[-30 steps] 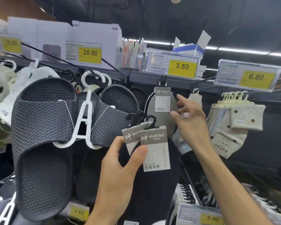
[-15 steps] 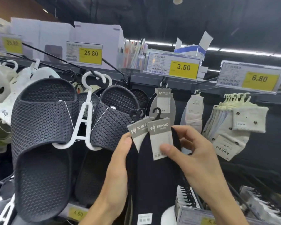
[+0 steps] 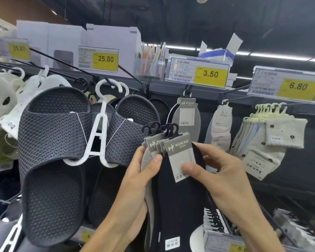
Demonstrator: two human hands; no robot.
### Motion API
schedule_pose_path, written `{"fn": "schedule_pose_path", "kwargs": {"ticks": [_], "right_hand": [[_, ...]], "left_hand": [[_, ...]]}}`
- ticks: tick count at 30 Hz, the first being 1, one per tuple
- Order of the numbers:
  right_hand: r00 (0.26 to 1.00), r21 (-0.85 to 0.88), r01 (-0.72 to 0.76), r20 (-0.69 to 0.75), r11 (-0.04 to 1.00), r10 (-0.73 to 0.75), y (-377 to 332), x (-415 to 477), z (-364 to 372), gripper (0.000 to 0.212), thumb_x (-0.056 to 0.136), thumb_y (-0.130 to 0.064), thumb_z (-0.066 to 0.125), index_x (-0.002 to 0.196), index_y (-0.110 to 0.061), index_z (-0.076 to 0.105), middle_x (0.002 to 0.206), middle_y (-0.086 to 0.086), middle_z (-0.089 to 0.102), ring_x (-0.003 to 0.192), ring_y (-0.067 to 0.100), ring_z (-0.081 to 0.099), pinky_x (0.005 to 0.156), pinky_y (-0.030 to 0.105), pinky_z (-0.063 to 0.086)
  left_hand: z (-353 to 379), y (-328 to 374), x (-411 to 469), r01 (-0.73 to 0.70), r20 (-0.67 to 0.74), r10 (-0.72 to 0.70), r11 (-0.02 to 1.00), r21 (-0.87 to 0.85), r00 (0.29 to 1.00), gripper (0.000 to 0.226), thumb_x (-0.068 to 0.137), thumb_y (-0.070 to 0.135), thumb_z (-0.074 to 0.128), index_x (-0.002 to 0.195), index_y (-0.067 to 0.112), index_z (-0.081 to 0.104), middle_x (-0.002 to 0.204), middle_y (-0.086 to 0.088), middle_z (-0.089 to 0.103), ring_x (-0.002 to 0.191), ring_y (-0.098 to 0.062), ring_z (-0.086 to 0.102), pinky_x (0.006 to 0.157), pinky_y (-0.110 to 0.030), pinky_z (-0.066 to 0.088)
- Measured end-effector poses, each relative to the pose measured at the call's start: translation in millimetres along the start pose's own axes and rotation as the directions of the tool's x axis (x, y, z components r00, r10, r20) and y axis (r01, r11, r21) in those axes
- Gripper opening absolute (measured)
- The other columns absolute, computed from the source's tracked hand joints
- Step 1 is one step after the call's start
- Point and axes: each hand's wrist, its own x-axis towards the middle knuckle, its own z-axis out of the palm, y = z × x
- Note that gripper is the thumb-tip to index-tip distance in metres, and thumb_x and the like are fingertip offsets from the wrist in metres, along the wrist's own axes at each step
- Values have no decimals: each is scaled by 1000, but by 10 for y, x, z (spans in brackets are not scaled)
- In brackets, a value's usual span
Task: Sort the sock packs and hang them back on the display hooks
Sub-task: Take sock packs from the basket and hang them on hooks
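Both hands grip one fanned bundle of sock packs. The left hand wraps the bundle's left edge, with its thumb pressed across the front just under the grey header cards. The right hand pinches the front pack, thumb on its header card and fingers curled behind the black sock's right edge. Small black hangers stick up from the cards above both thumbs; there seem to be four or five, but the overlap makes the count unsure.

Straight above the grip, one grey pack of the same brand hangs from a display hook under the 3.50 price tag. Up and to the right of the right hand hangs a pale sock pack, and further right a row of flower-print socks. Left of the left hand, dark mesh slippers hang on a white hanger.
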Motion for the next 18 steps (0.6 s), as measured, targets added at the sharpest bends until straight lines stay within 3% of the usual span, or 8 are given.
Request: {"fn": "schedule_pose_path", "kwargs": {"ticks": [6,12,18], "right_hand": [[1000,4,18,-11,1000,-18,-30,3,12,36,82,-13,78,99,-43,70,96,-17,76,90,0,70,67,12,53],[995,-94,57,-75,994,-64,-49,-47,48,33,83,-16,76,102,-41,65,97,-24,74,91,-4,69,69,7,49],[999,-34,31,29,999,-30,-79,32,-88,28,85,-13,73,95,-37,64,96,-14,76,87,2,71,70,11,53]], "left_hand": [[17,52,12,-23,-1,23,996,85,1000,38,93,24,62,130,15,60,129,-10,68,121,-23,64,95,-27,54],[34,61,20,-12,-16,13,997,75,1000,39,92,18,60,131,12,59,127,-12,68,119,-26,65,96,-31,54],[71,65,19,-17,-40,20,998,67,999,44,85,18,71,127,9,61,122,-11,71,116,-25,67,93,-29,55]]}}
